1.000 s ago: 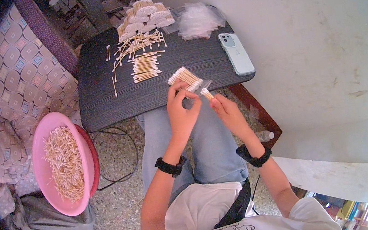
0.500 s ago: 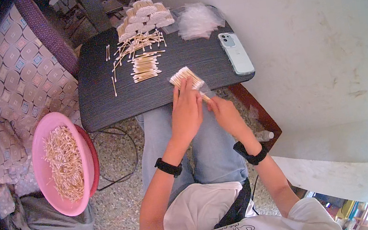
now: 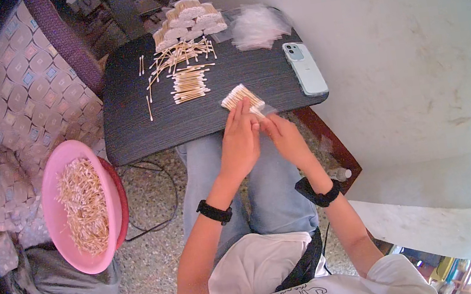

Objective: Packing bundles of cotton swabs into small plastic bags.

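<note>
A clear plastic bag (image 3: pixel 268 109) partly filled with cotton swabs (image 3: pixel 242 95) lies at the near edge of the dark table. My left hand (image 3: pixel 239 140) presses its fingers over the bag and keeps hold of it. At the bag's mouth, my right hand (image 3: pixel 288 139) has its thumb and fingers closed on a few cotton swabs that lie partly inside the plastic. The fingertips hide how far in they reach. Left of the bag, a neat row of cotton swabs (image 3: pixel 190 86) is laid out, with a loose, crossed heap of swabs (image 3: pixel 182 56) behind it.
Filled swab packs (image 3: pixel 189 24) are stacked at the table's back, beside a pile of clear bags (image 3: pixel 259 26). A white phone (image 3: pixel 306 69) lies on the right of the table (image 3: pixel 143 136). Left, a pink basin (image 3: pixel 53 218) holds many swabs. A wall (image 3: pixel 410 62) stands right.
My right hand has moved slightly up toward the bag, and the swabs in its fingers have slid further into the plastic. My left hand still holds the bag.
</note>
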